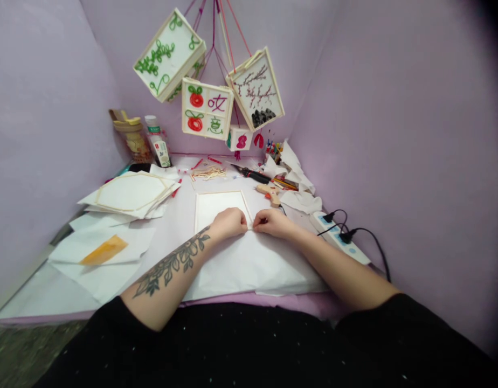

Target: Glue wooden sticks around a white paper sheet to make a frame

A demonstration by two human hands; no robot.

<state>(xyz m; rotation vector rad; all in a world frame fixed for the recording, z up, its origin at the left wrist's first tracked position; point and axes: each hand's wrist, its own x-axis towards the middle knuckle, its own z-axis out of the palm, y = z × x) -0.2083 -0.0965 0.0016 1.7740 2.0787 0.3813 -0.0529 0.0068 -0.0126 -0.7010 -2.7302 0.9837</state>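
Observation:
A white panel (216, 203) edged with thin pale wooden strips lies on the white sheet in front of me. My left hand (232, 222) rests over its lower right part, fingers curled and pinched together near the corner. Just right of that corner is my right hand (269, 222), its thumb and forefinger closed at the end of the edge strip. The two hands are close but apart. What either set of fingertips holds is too small to make out.
Stacked papers (131, 191) lie left, with an orange piece (104, 250). Thin sticks (209, 173), pliers (253, 174) and a glue gun (269, 193) lie beyond the panel. A power strip (340, 235) with cables is right. Decorated lanterns (207, 109) hang above.

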